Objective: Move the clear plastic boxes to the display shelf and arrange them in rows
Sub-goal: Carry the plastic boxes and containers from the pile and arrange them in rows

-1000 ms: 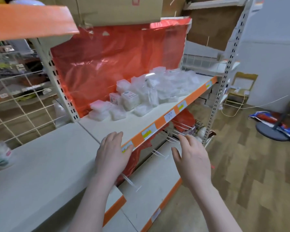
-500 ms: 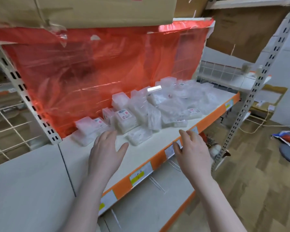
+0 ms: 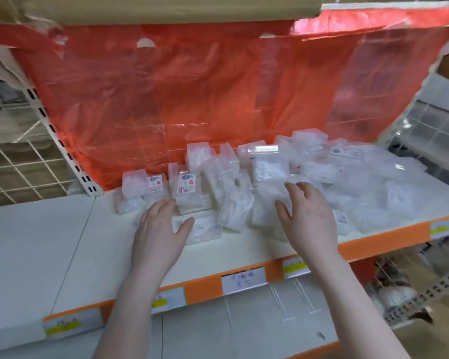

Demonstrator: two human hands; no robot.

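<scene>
Many clear plastic boxes (image 3: 283, 182) lying in a loose heap on the display shelf (image 3: 94, 244), mostly at its middle and right, close to the back. Only a few at the left end (image 3: 143, 187) standing somewhat in order, two levels high, with small printed labels on the front. No real rows yet, by the look of it.

Left hand (image 3: 161, 229) stretched flat over the shelf, fingers straight and a little spread, holding nothing, fingertips (image 3: 166, 204) just at one labelled box (image 3: 189, 190). Right hand (image 3: 309, 216) also holding nothing, fingers loosely bent and apart, hovering over the front of the heap; touching or not, cannot tell.

Probably best to take one box at a time from the front edge of the heap, not from under, so that nothing slides. Better to hold each box by two opposite sides, then to set it flat, label to the front, touching its neighbour, beginning from the ordered left end.

Boxes small and squarish, of thin, slightly cloudy plastic, with white contents inside; likely light and slippery. Shelf board smooth, pale, with orange front strip (image 3: 360, 247) carrying price tags (image 3: 243, 282). Behind, thin red plastic sheet (image 3: 192, 99), wrinkled and shiny. Above, brown cardboard (image 3: 153, 9). At the left, white wire grid (image 3: 24, 172).
</scene>
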